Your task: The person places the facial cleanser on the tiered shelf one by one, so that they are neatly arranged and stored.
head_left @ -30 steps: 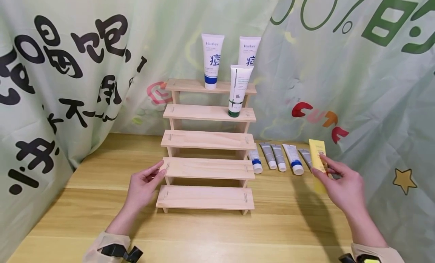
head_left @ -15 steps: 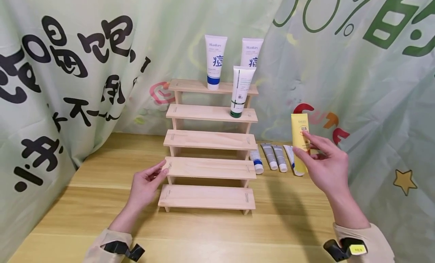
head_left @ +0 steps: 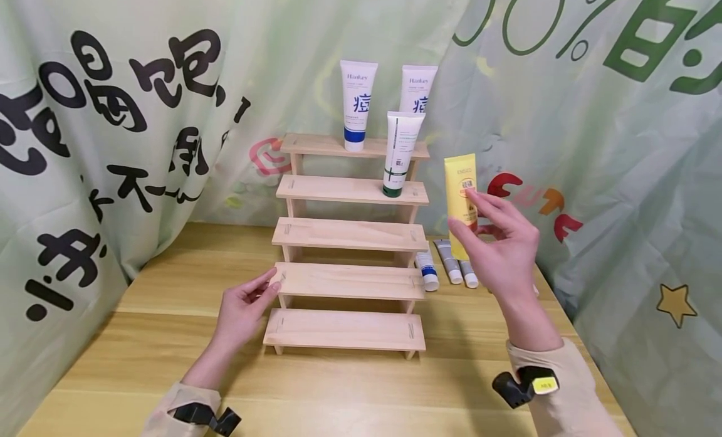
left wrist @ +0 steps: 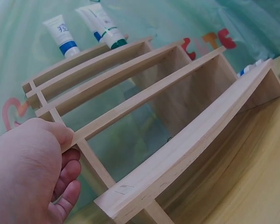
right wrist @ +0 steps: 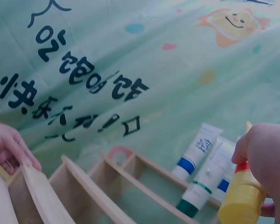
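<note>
Since the earlier frames, the right hand (head_left: 502, 242) has carried the yellow tube (head_left: 461, 186) leftward and upward, away from the tubes lying on the counter (head_left: 338, 390) and closer to the wooden rack (head_left: 350, 280). Its thumb and fingers are clamped on the tube from either side, holding it in the air just right of the rack, sealed end up and yellow cap (right wrist: 242, 210) down. The left hand (head_left: 239, 311) stays where it was, thumb and fingers pinching the left end of the second tier from the bottom.

On the top tier stand a left white tube (head_left: 358, 105) and a right white tube (head_left: 417, 86), both lettered "Hankey" over a large blue "痘". One tier below, at the right, a green-capped tube (head_left: 402, 152) stands upright; its small print is unreadable. The yellow tube bears a line of lettering upside down, too small to read surely, above a square code.

Beside the rack lie a blue-banded tube (head_left: 427, 271) and two grey tubes (head_left: 447, 261), partly covered. Behind, the curtain (head_left: 316, 23) shows colourful "CUTE", a green "%" and black Chinese characters.
</note>
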`<state>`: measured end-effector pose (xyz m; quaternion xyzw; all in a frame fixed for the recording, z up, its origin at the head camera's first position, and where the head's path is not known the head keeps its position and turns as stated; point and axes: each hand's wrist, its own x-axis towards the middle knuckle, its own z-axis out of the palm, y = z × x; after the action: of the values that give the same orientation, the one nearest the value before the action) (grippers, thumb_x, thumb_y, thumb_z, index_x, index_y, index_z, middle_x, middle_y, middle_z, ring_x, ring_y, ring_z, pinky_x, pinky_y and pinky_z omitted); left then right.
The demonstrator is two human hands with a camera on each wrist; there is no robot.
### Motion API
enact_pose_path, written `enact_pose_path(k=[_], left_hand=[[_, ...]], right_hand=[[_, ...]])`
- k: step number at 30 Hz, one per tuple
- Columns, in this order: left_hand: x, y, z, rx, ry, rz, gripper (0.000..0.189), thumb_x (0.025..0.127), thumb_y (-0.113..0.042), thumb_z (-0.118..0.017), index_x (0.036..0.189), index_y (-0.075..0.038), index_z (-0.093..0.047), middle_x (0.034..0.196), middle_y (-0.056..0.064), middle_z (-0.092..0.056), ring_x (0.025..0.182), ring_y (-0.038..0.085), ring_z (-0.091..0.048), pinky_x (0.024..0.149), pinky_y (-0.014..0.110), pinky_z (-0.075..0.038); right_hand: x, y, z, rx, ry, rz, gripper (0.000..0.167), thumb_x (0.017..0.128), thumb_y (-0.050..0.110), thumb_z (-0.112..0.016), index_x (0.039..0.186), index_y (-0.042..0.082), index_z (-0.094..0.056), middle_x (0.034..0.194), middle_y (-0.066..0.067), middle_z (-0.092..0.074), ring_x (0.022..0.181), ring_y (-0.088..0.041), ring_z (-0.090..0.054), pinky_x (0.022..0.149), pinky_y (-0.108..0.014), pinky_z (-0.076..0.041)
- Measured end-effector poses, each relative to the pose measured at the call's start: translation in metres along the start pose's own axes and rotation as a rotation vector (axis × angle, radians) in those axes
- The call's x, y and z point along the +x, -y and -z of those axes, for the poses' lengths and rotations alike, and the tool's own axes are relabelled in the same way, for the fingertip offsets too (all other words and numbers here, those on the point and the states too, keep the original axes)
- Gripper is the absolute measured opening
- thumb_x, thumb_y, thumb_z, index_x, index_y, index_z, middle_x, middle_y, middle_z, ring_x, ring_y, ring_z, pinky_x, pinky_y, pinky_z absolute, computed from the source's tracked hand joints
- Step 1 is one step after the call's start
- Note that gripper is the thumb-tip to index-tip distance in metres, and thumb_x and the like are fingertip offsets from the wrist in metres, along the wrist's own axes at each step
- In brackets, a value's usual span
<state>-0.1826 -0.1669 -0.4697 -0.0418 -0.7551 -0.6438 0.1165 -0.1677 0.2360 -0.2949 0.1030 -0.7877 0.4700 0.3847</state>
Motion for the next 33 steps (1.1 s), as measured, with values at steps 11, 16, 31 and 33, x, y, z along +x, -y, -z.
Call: enact_pose_path(k=[11,16,31,33], left_hand=[[-0.001,0.0,0.001,0.006,-0.005,0.015,0.038,0.099,-0.017,-0.079,0.135,-0.008,-0.073,0.105,0.016,-0.072,0.084,0.016,-0.063,0.067,0.024,-0.055],[-0.001,-0.001,0.001,0.008,-0.003,0.015,0.038,0.099,-0.016,-0.079,0.135,-0.008,-0.073,0.104,0.016,-0.072,0.083,0.017,-0.063,0.066,0.024,-0.054],[0.001,0.001,0.0,-0.003,0.002,0.011,0.038,0.099,-0.015,-0.079,0.135,-0.007,-0.072,0.105,0.015,-0.073,0.083,0.015,-0.062,0.067,0.024,-0.055],[0.001,0.001,0.001,-0.002,0.001,0.015,0.038,0.099,-0.016,-0.079,0.135,-0.008,-0.073,0.105,0.015,-0.073,0.083,0.015,-0.062,0.067,0.024,-0.054]], right_hand=[[0.016,0.021,-0.042,0.09,-0.053,0.085,0.048,0.089,0.006,-0.087,0.134,0.018,-0.075,0.13,0.0,-0.07,0.116,-0.014,-0.062,0.079,-0.021,-0.054],[0.02,0.025,-0.066,0.134,-0.109,0.139,0.048,0.089,0.008,-0.087,0.134,0.017,-0.074,0.13,-0.002,-0.069,0.116,-0.015,-0.063,0.08,-0.023,-0.056],[0.035,0.033,-0.139,0.144,-0.212,0.35,0.045,0.085,0.009,-0.09,0.129,0.008,-0.077,0.123,-0.009,-0.07,0.104,-0.023,-0.066,0.066,-0.038,-0.056],[0.036,0.033,-0.147,0.149,-0.208,0.349,0.046,0.086,0.01,-0.09,0.13,0.008,-0.077,0.124,-0.011,-0.069,0.104,-0.023,-0.065,0.066,-0.04,-0.057]])
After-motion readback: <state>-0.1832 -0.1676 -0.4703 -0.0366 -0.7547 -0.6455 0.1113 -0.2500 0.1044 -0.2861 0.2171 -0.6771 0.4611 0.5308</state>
